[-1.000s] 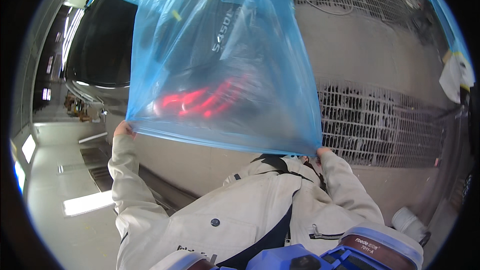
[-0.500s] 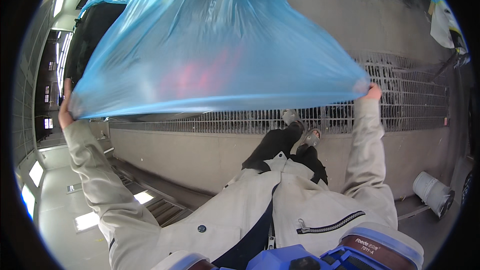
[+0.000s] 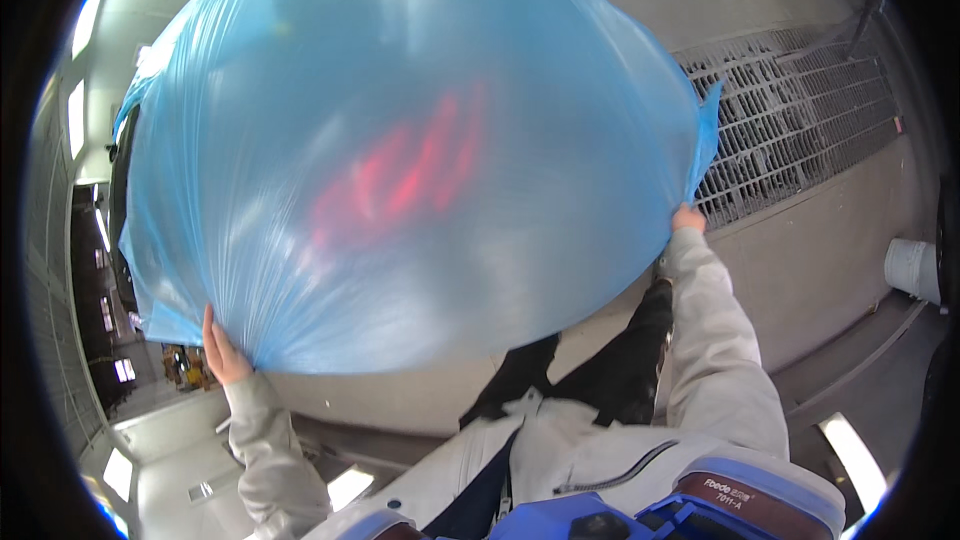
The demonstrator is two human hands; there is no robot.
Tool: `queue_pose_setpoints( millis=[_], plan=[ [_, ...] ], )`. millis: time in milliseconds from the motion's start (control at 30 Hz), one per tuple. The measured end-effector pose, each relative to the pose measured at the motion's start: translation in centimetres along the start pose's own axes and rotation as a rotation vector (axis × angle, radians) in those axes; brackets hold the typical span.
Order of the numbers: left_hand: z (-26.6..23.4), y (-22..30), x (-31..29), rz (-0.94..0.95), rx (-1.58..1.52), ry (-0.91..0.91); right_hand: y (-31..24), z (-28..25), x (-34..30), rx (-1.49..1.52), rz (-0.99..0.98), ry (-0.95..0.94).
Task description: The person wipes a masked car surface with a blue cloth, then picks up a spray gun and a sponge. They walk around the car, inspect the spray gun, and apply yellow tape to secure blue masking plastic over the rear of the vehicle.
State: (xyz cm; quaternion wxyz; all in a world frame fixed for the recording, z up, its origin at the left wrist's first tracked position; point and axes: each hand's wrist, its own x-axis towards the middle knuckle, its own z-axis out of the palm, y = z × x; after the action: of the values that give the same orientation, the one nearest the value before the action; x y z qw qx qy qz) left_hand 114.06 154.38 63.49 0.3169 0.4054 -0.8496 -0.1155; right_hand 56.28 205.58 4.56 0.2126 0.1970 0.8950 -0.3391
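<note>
A large sheet of thin, translucent blue plastic film (image 3: 400, 60) billows in front of me and fills much of the view. Through it show blurred red streaks and a dark shape I cannot make out. My left hand (image 3: 228, 352) grips the sheet's near left edge, where the film gathers into creases; part of its fingers is behind the film. At the right edge, my right hand (image 3: 688, 220) is closed on a bunched part of the sheet, with a loose flap of film rising above it.
A metal floor grating (image 3: 800, 130) lies to the right, set in a grey floor (image 3: 690, 0). Farther right a white bucket (image 3: 912, 270) lies tipped. A dark curved edge (image 3: 122, 210) shows beside the sheet at left. A blue respirator (image 3: 590, 515) fills the bottom edge.
The sheet has swelled up and come nearer to me. My left hand has moved right and closer to my body; my right hand has shifted left and slightly nearer. The view has turned.
</note>
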Motion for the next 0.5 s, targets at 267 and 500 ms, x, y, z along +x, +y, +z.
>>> queue_pose_setpoints(
  millis=[267, 500],
  plan=[
    [-3.0, -9.2, 3.5, 0.037, 0.268, -0.015, 2.3, 24.5, -8.6, -0.107, 0.082, -0.370],
    [-6.2, -12.0, 7.1, 0.046, 0.124, -0.042, -2.1, 36.4, -16.8, 0.465, 0.521, -0.463]
  ],
)
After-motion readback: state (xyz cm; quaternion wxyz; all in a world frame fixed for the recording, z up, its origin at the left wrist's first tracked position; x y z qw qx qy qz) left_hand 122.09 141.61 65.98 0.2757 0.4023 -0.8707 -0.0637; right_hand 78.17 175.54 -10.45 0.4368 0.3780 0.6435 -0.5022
